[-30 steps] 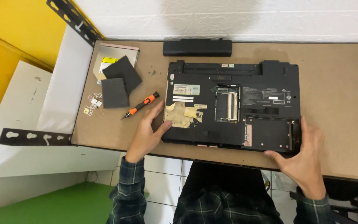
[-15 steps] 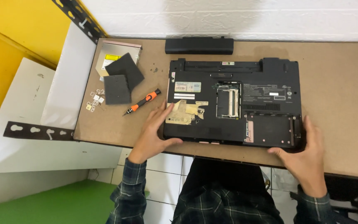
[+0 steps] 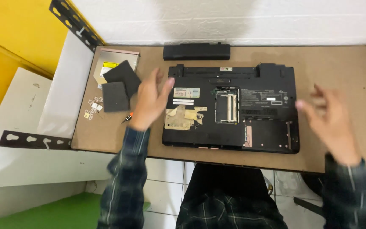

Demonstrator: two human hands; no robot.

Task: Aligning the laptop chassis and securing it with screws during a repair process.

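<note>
**Both hands lifted off an upturned laptop**

At the far left of the brown table (image 3: 344,72) lie the loose parts: a silver optical drive (image 3: 106,63) near the back edge, two dark square cover plates (image 3: 117,87) overlapping it, and a scatter of small pale bits (image 3: 92,109) closer to the front. Just right of those, the tip of an orange-handled screwdriver (image 3: 126,118) shows from under the left hand; most of the tool is hidden.

The left hand (image 3: 149,101) hovers above the table, fingers spread and empty, its grip fully loose. It hangs over the gap between the cover plates and the laptop's left edge, so the screwdriver lies right beneath it and slightly toward the person, while the laptop is just to its right.

The black laptop (image 3: 229,114) lies bottom up in the middle of the table, its long axis running left to right, with open bays: a memory slot (image 3: 227,108) at the centre and an empty compartment (image 3: 267,133) at the front right. A long black battery (image 3: 196,51) rests apart behind it, parallel to its rear edge.

The right hand (image 3: 331,123) is blurred, raised off the table beyond the laptop's right edge, fingers open and holding nothing. Of the two, the left hand is nearer the laptop.
</note>
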